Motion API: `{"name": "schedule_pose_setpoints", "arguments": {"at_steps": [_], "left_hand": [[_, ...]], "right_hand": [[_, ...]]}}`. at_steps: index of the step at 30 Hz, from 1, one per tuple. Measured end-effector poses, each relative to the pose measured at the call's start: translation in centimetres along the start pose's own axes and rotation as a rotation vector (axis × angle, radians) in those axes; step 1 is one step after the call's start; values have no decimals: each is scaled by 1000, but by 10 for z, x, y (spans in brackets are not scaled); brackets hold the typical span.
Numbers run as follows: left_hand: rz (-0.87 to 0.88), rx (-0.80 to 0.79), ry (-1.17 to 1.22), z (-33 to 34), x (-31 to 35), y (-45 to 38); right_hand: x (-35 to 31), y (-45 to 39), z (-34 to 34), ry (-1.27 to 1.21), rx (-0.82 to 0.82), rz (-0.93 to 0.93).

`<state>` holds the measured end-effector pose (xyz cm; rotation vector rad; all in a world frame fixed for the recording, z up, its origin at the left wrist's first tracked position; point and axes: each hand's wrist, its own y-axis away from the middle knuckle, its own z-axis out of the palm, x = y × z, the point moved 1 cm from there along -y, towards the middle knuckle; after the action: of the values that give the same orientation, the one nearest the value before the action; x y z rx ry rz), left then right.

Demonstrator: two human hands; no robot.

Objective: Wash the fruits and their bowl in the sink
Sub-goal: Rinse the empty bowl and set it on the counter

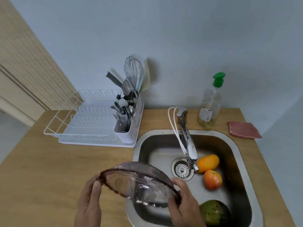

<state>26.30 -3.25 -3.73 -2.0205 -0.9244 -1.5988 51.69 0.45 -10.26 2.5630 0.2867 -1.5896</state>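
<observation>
Both my hands hold a tinted glass bowl (pixel 139 182) tilted over the sink's left edge. My left hand (pixel 89 200) grips its left rim and my right hand (pixel 183 203) grips its right rim. Three fruits lie in the steel sink (pixel 241 161): a yellow-orange mango (pixel 208 163) beside the faucet tip, an orange-red fruit (pixel 212 179) just below it, and a dark green fruit (pixel 214 213) at the near right. The bowl looks wet and holds nothing I can see.
A faucet (pixel 188 141) reaches over the drain strainer (pixel 181 169). A white dish rack (pixel 91 122) with a utensil holder (pixel 129 112) stands left of the sink. A soap bottle with a green cap (pixel 210 104) and a pink cloth (pixel 244 130) sit behind the sink on the wooden counter (pixel 49 161).
</observation>
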Motion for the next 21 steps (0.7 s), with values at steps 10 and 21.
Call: {"name": "schedule_pose_setpoints", "arguments": {"at_steps": [10, 21], "left_hand": [[-331, 72, -77, -123, -113, -120], [-393, 70, -75, -149, -75, -150]], "right_hand": [[-82, -86, 133, -159, -362, 329], [-102, -93, 201, -415, -367, 534]]}}
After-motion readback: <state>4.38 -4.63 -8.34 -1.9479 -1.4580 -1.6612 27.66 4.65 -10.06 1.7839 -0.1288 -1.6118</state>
